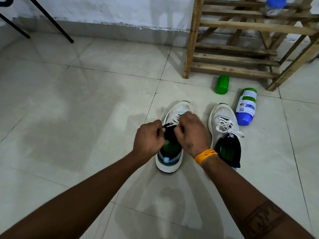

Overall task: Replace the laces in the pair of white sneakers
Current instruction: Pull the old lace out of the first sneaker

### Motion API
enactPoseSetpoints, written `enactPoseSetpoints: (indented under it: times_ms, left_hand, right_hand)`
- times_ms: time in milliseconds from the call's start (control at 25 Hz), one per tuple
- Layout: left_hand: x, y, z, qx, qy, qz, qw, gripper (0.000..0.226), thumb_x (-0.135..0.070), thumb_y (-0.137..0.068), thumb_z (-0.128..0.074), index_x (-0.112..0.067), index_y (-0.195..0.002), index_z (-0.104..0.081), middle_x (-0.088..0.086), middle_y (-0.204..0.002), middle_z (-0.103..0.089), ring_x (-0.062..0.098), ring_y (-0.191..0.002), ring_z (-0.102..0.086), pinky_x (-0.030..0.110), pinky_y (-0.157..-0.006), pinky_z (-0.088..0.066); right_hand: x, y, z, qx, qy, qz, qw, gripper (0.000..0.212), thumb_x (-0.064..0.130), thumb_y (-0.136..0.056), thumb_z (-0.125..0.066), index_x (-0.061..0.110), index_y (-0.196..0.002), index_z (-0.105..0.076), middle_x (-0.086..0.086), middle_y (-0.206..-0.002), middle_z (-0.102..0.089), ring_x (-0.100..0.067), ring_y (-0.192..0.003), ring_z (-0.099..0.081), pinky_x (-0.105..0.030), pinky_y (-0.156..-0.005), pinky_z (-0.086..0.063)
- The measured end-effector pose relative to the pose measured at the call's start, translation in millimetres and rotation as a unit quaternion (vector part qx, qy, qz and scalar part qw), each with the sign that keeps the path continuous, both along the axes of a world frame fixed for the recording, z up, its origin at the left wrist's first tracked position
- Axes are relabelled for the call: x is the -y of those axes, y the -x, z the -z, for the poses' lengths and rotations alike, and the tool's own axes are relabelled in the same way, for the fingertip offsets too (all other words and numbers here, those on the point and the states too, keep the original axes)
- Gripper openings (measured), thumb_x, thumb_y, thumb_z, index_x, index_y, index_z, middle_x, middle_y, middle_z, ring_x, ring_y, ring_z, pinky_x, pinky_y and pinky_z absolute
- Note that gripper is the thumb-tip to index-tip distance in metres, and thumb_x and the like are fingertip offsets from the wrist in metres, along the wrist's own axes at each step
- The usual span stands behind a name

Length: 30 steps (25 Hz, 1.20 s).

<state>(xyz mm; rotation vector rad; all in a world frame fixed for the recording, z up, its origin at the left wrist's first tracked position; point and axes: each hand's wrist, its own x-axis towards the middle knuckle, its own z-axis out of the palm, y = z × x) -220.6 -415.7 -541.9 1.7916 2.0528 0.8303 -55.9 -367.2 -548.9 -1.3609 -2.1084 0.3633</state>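
Both hands, the left hand (149, 137) and right hand (191, 131), pinched the white lace (174, 120) at the top eyelets of the left sneaker (174, 135) on the tiled floor (69, 118), a step seemingly best done by keeping the tongue flat and drawing both ends evenly, while the right sneaker (224, 131) stood just beside, laced.

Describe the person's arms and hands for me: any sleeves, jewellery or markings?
Both forearms are bare, with no sleeves in view. The right hand has an orange thread band wound round its wrist, a small dark mark on its back, and a dark band tattoo with lettering across the forearm. The left hand wears nothing visible.
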Motion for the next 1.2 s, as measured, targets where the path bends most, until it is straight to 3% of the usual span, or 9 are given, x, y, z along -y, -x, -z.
enactPoseSetpoints:
  times_ms: [80, 160, 280, 480, 600, 760, 880, 1000, 1200]
  left_hand:
    - [0.7, -3.1, 0.6, 0.007, 0.002, -0.011, 1.0, 0.022, -0.018, -0.091, -0.065, -0.014, -0.073, -0.053, -0.004, -0.055, -0.048, 0.024, -0.056, -0.05, 0.034, -0.054, -0.039]
    - [2.7, -7.5, 0.1, -0.004, -0.009, 0.01, 1.0, 0.025, -0.017, -0.09, -0.066, -0.017, -0.071, -0.049, -0.006, -0.055, -0.044, 0.022, -0.056, -0.047, 0.034, -0.053, -0.037]
    - [2.9, -10.5, -1.3, -0.018, -0.026, 0.041, 0.999, 0.026, -0.017, -0.087, -0.061, -0.02, -0.07, -0.042, -0.006, -0.056, -0.042, 0.022, -0.055, -0.044, 0.032, -0.051, -0.031]
    - [3.4, -10.3, 1.9, -0.011, -0.026, 0.034, 0.999, 0.029, -0.015, -0.086, -0.063, -0.018, -0.069, -0.04, -0.003, -0.054, -0.044, 0.022, -0.053, -0.042, 0.035, -0.051, -0.032]
    - [4.8, -6.1, 4.3, 0.004, -0.018, 0.009, 1.0, 0.028, -0.017, -0.088, -0.065, -0.018, -0.069, -0.044, -0.005, -0.053, -0.041, 0.023, -0.052, -0.043, 0.036, -0.051, -0.037]
    - [4.1, -7.2, 3.7, 0.004, -0.014, -0.001, 1.0, 0.024, -0.017, -0.088, -0.066, -0.015, -0.071, -0.05, -0.005, -0.052, -0.044, 0.024, -0.052, -0.046, 0.036, -0.052, -0.041]
    - [3.7, -8.4, 5.3, 0.014, -0.019, -0.001, 1.0, 0.023, -0.017, -0.088, -0.066, -0.015, -0.07, -0.051, -0.005, -0.053, -0.046, 0.019, -0.052, -0.045, 0.037, -0.052, -0.041]
    - [3.9, -8.3, 5.5, 0.013, -0.027, 0.013, 0.999, 0.022, -0.02, -0.087, -0.064, -0.015, -0.07, -0.05, -0.003, -0.053, -0.047, 0.02, -0.052, -0.045, 0.037, -0.051, -0.041]
    - [4.7, -11.6, 5.6, 0.015, -0.035, 0.017, 0.999, 0.023, -0.02, -0.084, -0.061, -0.014, -0.068, -0.047, -0.004, -0.053, -0.043, 0.021, -0.052, -0.041, 0.038, -0.051, -0.039]
  right_hand:
    - [-7.2, -17.7, 0.9, -0.103, 0.057, 0.134, 0.984, 0.012, 0.017, -0.08, -0.063, 0.011, -0.073, -0.054, -0.01, -0.083, -0.053, -0.03, -0.074, -0.054, -0.038, -0.064, -0.041]
    - [-4.6, -21.5, -4.7, -0.087, 0.086, 0.176, 0.977, 0.008, 0.017, -0.079, -0.065, 0.011, -0.085, -0.063, -0.01, -0.093, -0.057, -0.034, -0.083, -0.06, -0.037, -0.07, -0.046]
    - [8.4, -6.0, -20.9, 0.067, -0.007, 0.073, 0.995, 0.037, 0.016, -0.075, -0.062, 0.013, -0.112, -0.065, -0.008, -0.114, -0.057, -0.032, -0.1, -0.057, -0.039, -0.071, -0.051]
    - [10.4, 17.5, -19.7, 0.217, 0.007, -0.022, 0.976, 0.01, 0.018, -0.084, -0.063, 0.011, -0.092, -0.063, -0.012, -0.089, -0.065, -0.038, -0.084, -0.064, -0.036, -0.056, -0.039]
    - [-0.2, 6.3, -9.3, 0.156, 0.003, -0.034, 0.987, 0.007, 0.014, -0.079, -0.065, 0.009, -0.079, -0.061, -0.016, -0.077, -0.065, -0.041, -0.073, -0.064, -0.04, -0.056, -0.047]
    - [-17.1, -37.8, -4.7, -0.149, 0.112, 0.205, 0.961, 0.024, 0.028, -0.079, -0.056, 0.012, -0.079, -0.073, -0.01, -0.079, -0.073, -0.034, -0.08, -0.068, -0.04, -0.073, -0.054]
    - [1.4, -34.8, -16.7, 0.007, 0.047, 0.182, 0.982, 0.039, 0.028, -0.08, -0.052, 0.011, -0.107, -0.073, -0.014, -0.104, -0.07, -0.04, -0.085, -0.068, -0.041, -0.071, -0.054]
    - [16.0, -9.6, -32.8, 0.135, 0.004, 0.085, 0.987, 0.058, 0.016, -0.081, -0.059, 0.014, -0.139, -0.053, -0.01, -0.133, -0.055, -0.04, -0.085, -0.067, -0.044, -0.063, -0.055]
    - [14.4, 22.5, -19.2, 0.197, 0.065, -0.014, 0.978, 0.011, 0.018, -0.094, -0.054, 0.01, -0.097, -0.06, -0.014, -0.1, -0.065, -0.042, -0.085, -0.065, -0.04, -0.064, -0.042]
